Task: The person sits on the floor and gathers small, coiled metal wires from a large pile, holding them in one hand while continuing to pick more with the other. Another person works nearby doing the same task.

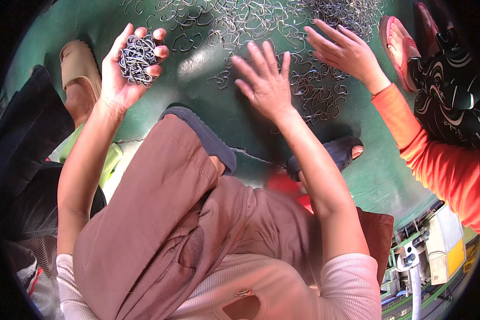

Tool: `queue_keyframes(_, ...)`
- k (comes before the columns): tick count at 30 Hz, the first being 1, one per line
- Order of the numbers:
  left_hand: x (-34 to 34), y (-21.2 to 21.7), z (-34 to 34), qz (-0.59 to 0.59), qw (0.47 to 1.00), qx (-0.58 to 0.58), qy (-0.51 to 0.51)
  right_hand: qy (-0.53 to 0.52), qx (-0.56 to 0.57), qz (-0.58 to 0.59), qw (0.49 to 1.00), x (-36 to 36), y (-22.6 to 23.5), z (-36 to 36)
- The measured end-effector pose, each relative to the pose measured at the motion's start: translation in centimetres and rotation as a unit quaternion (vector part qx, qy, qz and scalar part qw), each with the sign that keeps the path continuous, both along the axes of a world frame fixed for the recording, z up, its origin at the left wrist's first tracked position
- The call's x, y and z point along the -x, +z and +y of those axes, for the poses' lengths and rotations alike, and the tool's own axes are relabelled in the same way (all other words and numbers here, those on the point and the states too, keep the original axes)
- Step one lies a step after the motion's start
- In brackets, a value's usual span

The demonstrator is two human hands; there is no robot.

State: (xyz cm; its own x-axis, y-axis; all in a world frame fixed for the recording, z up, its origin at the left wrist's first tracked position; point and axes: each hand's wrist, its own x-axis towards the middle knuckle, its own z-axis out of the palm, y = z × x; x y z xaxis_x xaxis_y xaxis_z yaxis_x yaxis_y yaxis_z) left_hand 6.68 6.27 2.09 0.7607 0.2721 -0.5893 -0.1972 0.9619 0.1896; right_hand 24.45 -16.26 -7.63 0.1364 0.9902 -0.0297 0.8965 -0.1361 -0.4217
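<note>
In my left hand (117,89), palm up with the fingers curled, rests a bunch of bent wire hooks (137,61), silvery and tangled together. My right hand (268,88) hovers low over the green floor, palm down, its fingers spread and holding nothing. Around and beyond it lie loose wire hooks (245,21), scattered singly and in small clusters. More of these hooks (317,88) spread between my right hand and a co-worker's hand. Whether my right fingertips touch the floor I cannot tell.
From the right reaches a co-worker's open hand (346,53) in an orange sleeve (426,149). A denser hook pile (346,16) lies at the far right. Another person's sandalled foot (80,69) is at the left, a red sandal (397,50) at the right, machinery (410,261) lower right.
</note>
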Motion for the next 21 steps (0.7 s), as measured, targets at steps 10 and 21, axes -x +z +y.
queue_keyframes(10, 0.6, 0.1, 0.7, -0.019, 1.000, -0.009, 0.023, 0.076, -0.019, 0.024, 0.997, 2.2, 0.1, 5.0)
queue_keyframes(21, 1.4, 0.4, 0.5, -0.011, 0.999, -0.002, 0.051, -0.109, -0.089, -0.067, 0.988, -4.6, 1.4, 8.9)
